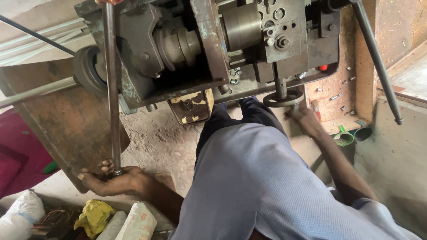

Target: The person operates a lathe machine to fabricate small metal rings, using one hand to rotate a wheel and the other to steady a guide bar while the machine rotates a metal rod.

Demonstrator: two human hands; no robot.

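My left hand [111,180] is shut around the lower end of a long steel lever rod [112,89] that rises to the top of a worn grey metal machine [209,49]. My right hand [306,119] reaches out to the right and is blurred. Its fingers lie at the rim of a small dark handwheel [283,98] under the machine's front. Whether they grip the wheel does not show. My blue-grey shirt [267,186] fills the lower middle, with dark trousers below the machine.
A second long dark rod [378,58] slants down at the right. Loose bolts [336,96] lie on a rusty ledge, with a green cup [344,138] below it. White sacks [138,222] and a yellow cloth [93,215] sit at the lower left. A pulley [86,69] sticks out on the machine's left.
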